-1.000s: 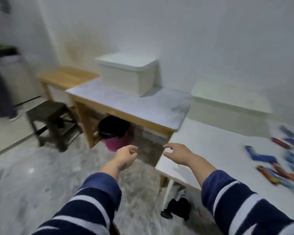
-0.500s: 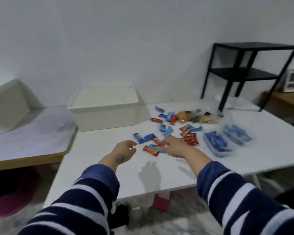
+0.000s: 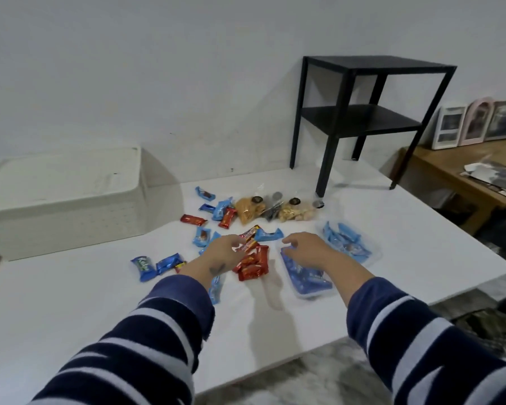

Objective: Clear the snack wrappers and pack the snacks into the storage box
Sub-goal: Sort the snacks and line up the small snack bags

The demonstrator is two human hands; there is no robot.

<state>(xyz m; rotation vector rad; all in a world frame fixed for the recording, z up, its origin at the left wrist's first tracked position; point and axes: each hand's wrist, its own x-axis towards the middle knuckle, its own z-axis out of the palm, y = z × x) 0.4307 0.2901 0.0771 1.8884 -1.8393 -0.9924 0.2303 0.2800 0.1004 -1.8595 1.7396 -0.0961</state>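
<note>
Red and blue snack packs lie scattered mid-table. My left hand (image 3: 222, 254) reaches over a pile of red bars (image 3: 253, 266), its bent fingertips touching a red bar (image 3: 250, 233); whether it grips the bar is unclear. My right hand (image 3: 304, 249) hovers with fingers spread over a clear tray of blue packs (image 3: 307, 280). A second clear tray of blue packs (image 3: 348, 241) sits to the right. The cream storage box (image 3: 62, 200) stands at the left against the wall, its lid on. Clear bags of snacks (image 3: 275, 210) lie behind the piles.
The white table (image 3: 70, 302) ends close to me and at the right, with marbled floor beyond. A black two-tier shelf (image 3: 360, 118) stands on the table's back right corner. A wooden side table (image 3: 465, 165) with picture frames is at the far right.
My view swung right from the side tables to the snack table. Both hands moved forward onto the snacks, left to the red bars, right over the clear tray.
</note>
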